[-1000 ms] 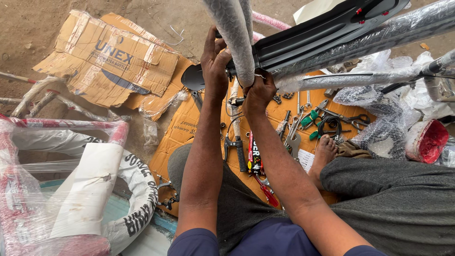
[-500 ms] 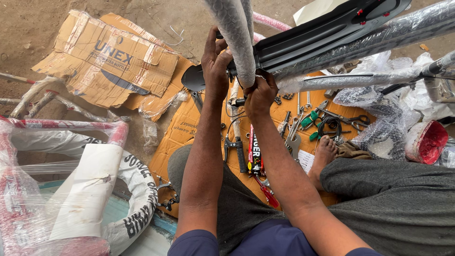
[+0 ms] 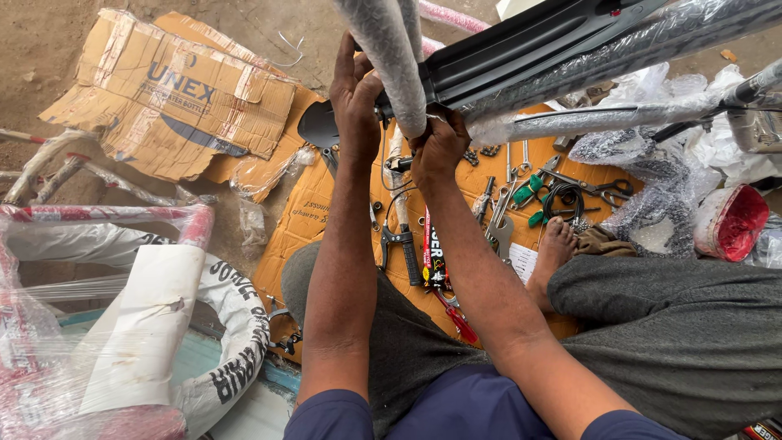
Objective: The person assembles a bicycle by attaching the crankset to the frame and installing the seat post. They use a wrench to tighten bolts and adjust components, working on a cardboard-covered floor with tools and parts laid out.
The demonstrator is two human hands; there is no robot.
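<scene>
A bicycle frame tube wrapped in grey foam (image 3: 391, 57) runs down from the top of the view, joined by black wrapped tubes (image 3: 570, 49) going right. My left hand (image 3: 356, 94) presses against the left side of the wrapped tube near its lower end. My right hand (image 3: 440, 145) grips just under the tube's end, fingers curled at the joint. A thin black cable (image 3: 389, 204) hangs down between my forearms to a black brake lever (image 3: 403, 253) lying on the orange cardboard (image 3: 314, 204).
Wrenches, green-handled pliers (image 3: 529, 191), scissors and a red-handled tool (image 3: 456, 318) lie scattered on the cardboard. Flattened brown cartons (image 3: 171, 90) sit at upper left. A plastic-wrapped red frame and white tyre (image 3: 236, 326) stand at left. My bare foot (image 3: 554, 253) and grey-trousered leg lie right.
Both hands stay at the tube's end with only slight finger shifts. Nothing else has moved.
</scene>
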